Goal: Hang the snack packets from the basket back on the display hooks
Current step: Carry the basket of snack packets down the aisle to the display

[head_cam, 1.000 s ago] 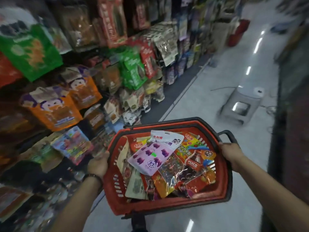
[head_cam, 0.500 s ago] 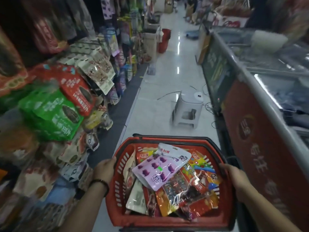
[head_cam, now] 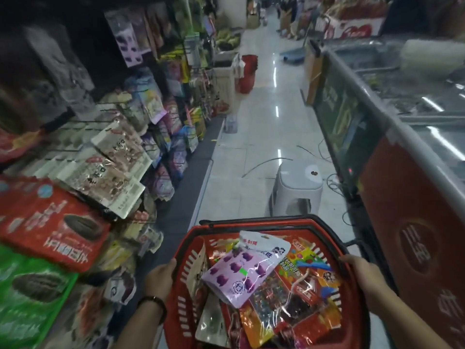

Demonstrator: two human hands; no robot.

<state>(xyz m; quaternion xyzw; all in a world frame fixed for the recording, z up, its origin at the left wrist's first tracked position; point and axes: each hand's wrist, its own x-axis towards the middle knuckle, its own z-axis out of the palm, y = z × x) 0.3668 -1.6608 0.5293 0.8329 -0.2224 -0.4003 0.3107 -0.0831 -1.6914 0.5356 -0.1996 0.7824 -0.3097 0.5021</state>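
Note:
A red plastic basket (head_cam: 181, 293) with black handles is held low in front of me, full of several snack packets. A lilac packet with purple shapes (head_cam: 239, 273) lies on top, over colourful clear-fronted packets (head_cam: 297, 298). My left hand (head_cam: 161, 275) grips the basket's left rim, a dark band on its wrist. My right hand (head_cam: 364, 275) grips the right rim. Display hooks (head_cam: 110, 119) with hanging snack bags line the shelving on my left, with a red packet (head_cam: 50, 222) and a green packet (head_cam: 32, 298) nearest.
A white plastic stool (head_cam: 297, 190) stands in the aisle just beyond the basket. Chest freezers with a red front panel (head_cam: 415, 235) run along the right. Loose cables (head_cam: 266, 162) lie on the tiled floor. A red bin (head_cam: 247, 74) stands farther down the aisle.
My view has swung right from the hanging packets to look down the aisle. The basket stays in both hands and now sits lower and more central in view.

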